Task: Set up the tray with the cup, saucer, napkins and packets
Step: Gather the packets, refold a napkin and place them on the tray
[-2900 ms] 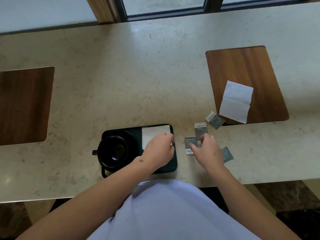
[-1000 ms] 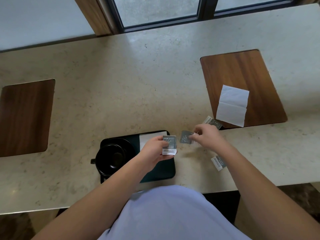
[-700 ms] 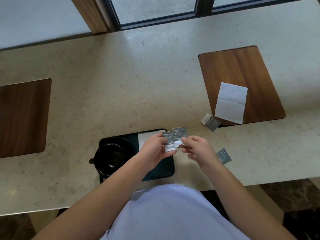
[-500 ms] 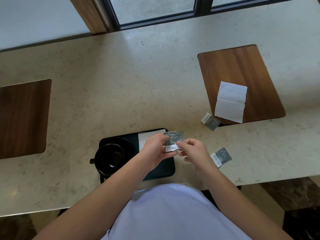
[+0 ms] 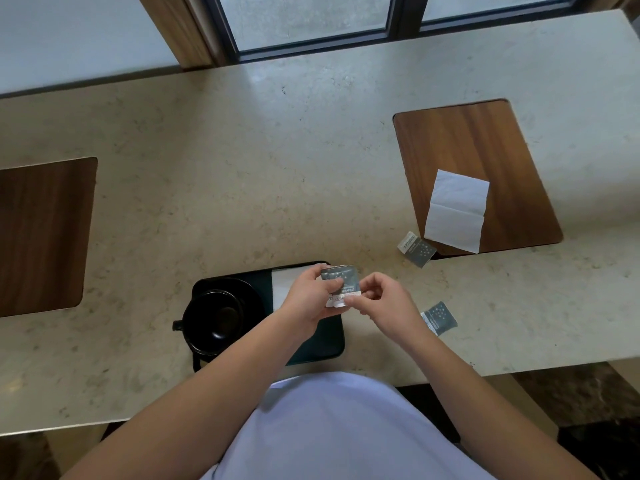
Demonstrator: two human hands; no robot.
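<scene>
A dark tray [image 5: 327,348] lies near the counter's front edge. On its left part a black cup [image 5: 216,320] stands on a black saucer [image 5: 249,289]; a white napkin [image 5: 285,285] lies on its far right part. My left hand [image 5: 308,299] holds a small stack of grey packets [image 5: 341,284] above the tray's right end. My right hand [image 5: 384,299] touches the stack's lower right corner with its fingertips. One loose packet [image 5: 438,318] lies right of my right wrist, another packet [image 5: 417,249] lies by the wooden inlay.
A second white napkin [image 5: 457,211] lies unfolded on the right wooden inlay [image 5: 485,143] of the stone counter [image 5: 242,168]. Another wooden inlay [image 5: 41,233] is at the left. A window frame [image 5: 311,50] runs along the counter's far edge.
My right hand picked up a packet from the counter and brought it left onto the packet held in my left hand; both hands now meet over the tray's right end.
</scene>
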